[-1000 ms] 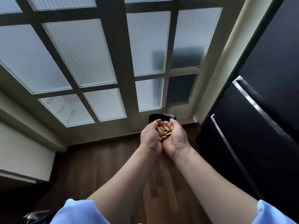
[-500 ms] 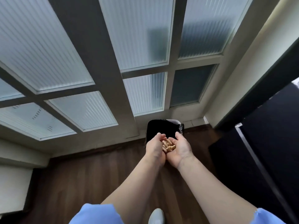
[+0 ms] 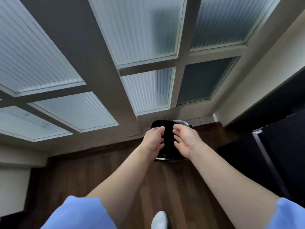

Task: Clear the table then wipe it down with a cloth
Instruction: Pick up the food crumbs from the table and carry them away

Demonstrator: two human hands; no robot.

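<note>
A small bin (image 3: 168,139) lined with a black bag stands on the dark wood floor against the glass-paned wall. My left hand (image 3: 154,139) and my right hand (image 3: 184,140) hover side by side over its mouth, palms turned inward, fingers spread, with a gap between them. Neither hand holds anything. The bin's inside is black and nothing in it can be made out. No table and no cloth are in view.
A frosted, ribbed glass partition (image 3: 145,90) with grey frames fills the wall ahead. A dark cabinet with a metal edge (image 3: 267,156) stands at the right. A pale ledge (image 3: 18,156) sits at the left. My white shoe (image 3: 159,220) is on the floor below.
Earlier my cupped hands carried a heap of small tan pieces toward the bin. Now the hands have parted over the bin and the pieces are gone from them.
</note>
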